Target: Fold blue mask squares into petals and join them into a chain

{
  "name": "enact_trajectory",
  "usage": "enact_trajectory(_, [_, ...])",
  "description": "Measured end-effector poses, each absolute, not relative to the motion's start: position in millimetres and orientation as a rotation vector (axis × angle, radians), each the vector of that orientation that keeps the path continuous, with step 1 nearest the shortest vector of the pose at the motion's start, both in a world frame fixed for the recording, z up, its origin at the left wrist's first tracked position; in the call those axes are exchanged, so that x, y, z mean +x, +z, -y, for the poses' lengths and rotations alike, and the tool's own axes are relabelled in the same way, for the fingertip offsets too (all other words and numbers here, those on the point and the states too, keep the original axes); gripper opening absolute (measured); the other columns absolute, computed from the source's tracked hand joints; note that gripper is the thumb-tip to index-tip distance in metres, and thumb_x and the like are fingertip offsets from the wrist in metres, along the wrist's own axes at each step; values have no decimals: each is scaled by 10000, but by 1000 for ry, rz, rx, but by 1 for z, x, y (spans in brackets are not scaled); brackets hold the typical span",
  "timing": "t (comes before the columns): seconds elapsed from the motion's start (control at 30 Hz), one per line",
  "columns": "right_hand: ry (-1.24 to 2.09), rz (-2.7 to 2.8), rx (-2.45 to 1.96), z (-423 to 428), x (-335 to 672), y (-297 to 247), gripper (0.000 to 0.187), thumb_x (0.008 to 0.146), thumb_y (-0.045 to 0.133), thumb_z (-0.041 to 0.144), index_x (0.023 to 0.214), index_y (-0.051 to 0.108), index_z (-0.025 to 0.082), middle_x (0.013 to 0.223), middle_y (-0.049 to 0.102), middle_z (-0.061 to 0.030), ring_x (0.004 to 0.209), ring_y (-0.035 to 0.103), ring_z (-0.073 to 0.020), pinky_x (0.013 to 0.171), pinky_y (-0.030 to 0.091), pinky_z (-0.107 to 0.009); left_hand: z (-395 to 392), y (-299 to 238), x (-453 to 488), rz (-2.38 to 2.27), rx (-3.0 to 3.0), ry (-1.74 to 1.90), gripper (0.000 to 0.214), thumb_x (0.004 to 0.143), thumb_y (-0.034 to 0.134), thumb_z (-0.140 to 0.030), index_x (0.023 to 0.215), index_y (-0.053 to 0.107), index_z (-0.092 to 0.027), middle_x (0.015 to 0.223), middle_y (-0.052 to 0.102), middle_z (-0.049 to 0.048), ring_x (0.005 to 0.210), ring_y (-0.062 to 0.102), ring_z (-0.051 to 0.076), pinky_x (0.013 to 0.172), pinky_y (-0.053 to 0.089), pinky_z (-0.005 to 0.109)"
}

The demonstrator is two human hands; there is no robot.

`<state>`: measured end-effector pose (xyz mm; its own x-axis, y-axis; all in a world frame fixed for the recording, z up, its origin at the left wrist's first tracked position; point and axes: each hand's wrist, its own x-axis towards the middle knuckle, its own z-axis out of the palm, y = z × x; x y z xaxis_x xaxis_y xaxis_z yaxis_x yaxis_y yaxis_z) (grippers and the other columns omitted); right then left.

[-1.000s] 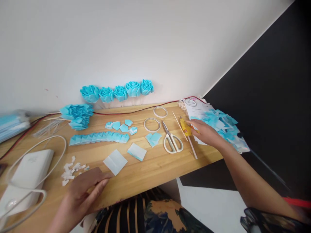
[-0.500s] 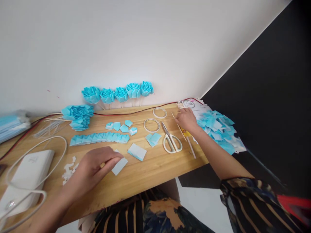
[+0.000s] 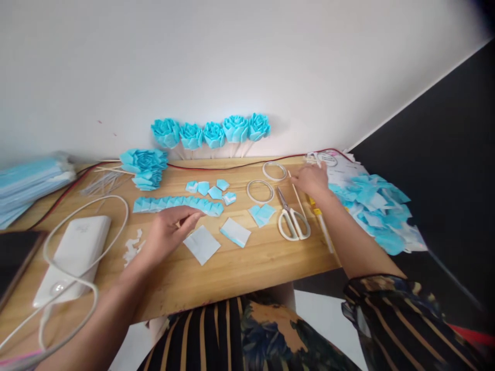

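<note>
My left hand (image 3: 174,232) is closed in a pinch above the wood table, its fingertips by the right end of a row of folded blue petals (image 3: 170,203). Anything between those fingertips is too small to make out. Just below lies a pale square sheet (image 3: 202,245), beside a second pale piece with a blue edge (image 3: 235,232). My right hand (image 3: 310,180) is at the back right with fingers curled down, near a thin wooden stick (image 3: 297,191) and a white printed packet (image 3: 340,167). Its fingertips are partly hidden. White-handled scissors (image 3: 294,222) lie open nearby.
Two tape rolls (image 3: 260,191) lie behind the scissors. Blue flowers (image 3: 214,135) on sticks lean on the wall, with more flowers (image 3: 144,167) lying left. A power bank (image 3: 73,257) with a looped cable sits left; loose blue pieces (image 3: 371,206) pile up right.
My left hand has moved off the pale square towards the petal row, uncovering the square. My right hand remains by the stick and packet. The whole view has shifted.
</note>
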<state>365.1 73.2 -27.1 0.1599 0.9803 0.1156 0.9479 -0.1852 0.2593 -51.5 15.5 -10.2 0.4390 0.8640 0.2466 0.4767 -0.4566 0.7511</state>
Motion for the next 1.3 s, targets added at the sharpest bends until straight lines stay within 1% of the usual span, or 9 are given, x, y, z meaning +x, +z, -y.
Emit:
enact_trajectory(0.07, [459, -2015, 2385, -58, 350, -13, 390, 870, 474, 420, 831, 743, 141, 1083, 687, -163, 1070, 558, -377, 1067, 156, -610, -17, -10, -51, -1132, 2080, 841, 333, 914, 498, -379, 789, 696, -143, 616, 601, -12, 593, 535, 117, 577, 404, 206])
enact_trajectory(0.13, [480, -2248, 2386, -36, 323, 4, 384, 908, 434, 425, 950, 727, 179, 1160, 659, -134, 1102, 545, -361, 1082, 174, -587, -17, -10, -50, -1148, 2067, 834, 337, 914, 492, -372, 780, 692, -136, 600, 581, -15, 584, 519, 113, 566, 392, 203])
enact_trajectory(0.27, [-112, -2745, 2150, 7, 252, 25, 306, 932, 446, 370, 1129, 651, 256, 1129, 675, -72, 1067, 594, -293, 910, 443, -421, -16, -10, -48, -1176, 2018, 828, 373, 921, 472, -387, 744, 677, -131, 587, 569, -14, 580, 511, 113, 551, 375, 203])
enact_trajectory(0.4, [-578, -2783, 1963, 18, 209, 13, 226, 945, 461, 308, 1069, 643, 260, 990, 723, -19, 832, 665, -195, 682, 471, -294, -16, -13, -47, -1163, 1993, 807, 414, 934, 447, -397, 707, 661, -126, 589, 572, -8, 573, 510, 111, 554, 375, 207])
enact_trajectory(0.57, [-376, -2687, 1945, 7, 195, -7, 165, 912, 521, 288, 834, 656, 235, 794, 715, -19, 687, 639, -181, 561, 374, -268, -15, -21, -46, -1091, 2016, 815, 390, 939, 446, -400, 773, 678, -133, 604, 571, -15, 569, 510, 107, 547, 374, 206])
enact_trajectory(0.83, [-526, -2692, 1830, 3, 179, -18, 86, 843, 556, 154, 828, 626, 201, 912, 685, -52, 851, 610, -194, 672, 397, -265, -14, -22, -43, -1063, 2049, 811, 370, 932, 472, -377, 754, 678, -125, 615, 602, 2, 574, 531, 118, 553, 383, 221])
enact_trajectory(1.0, [-734, -2919, 1609, 3, 179, 1, 67, 861, 558, 155, 855, 609, 199, 880, 677, -22, 831, 603, -166, 748, 404, -267, -18, -24, -41, -962, 2070, 837, 285, 927, 501, -330, 906, 720, -149, 851, 714, 63, 793, 629, 177, 727, 462, 270])
enact_trajectory(1.1, [-665, -2952, 1552, -2, 179, 12, 84, 884, 550, 170, 857, 625, 199, 821, 683, -12, 787, 603, -163, 743, 385, -270, -19, -27, -40, -927, 2085, 849, 251, 914, 529, -307, 986, 723, -164, 952, 725, 86, 886, 640, 202, 806, 470, 305])
enact_trajectory(1.3, [-465, -2783, 1565, -13, 184, 1, 119, 882, 549, 162, 926, 651, 204, 923, 699, -47, 848, 617, -194, 662, 351, -272, -20, -30, -39, -997, 2076, 896, 227, 900, 545, -280, 943, 736, -165, 890, 738, 81, 818, 657, 195, 735, 478, 285])
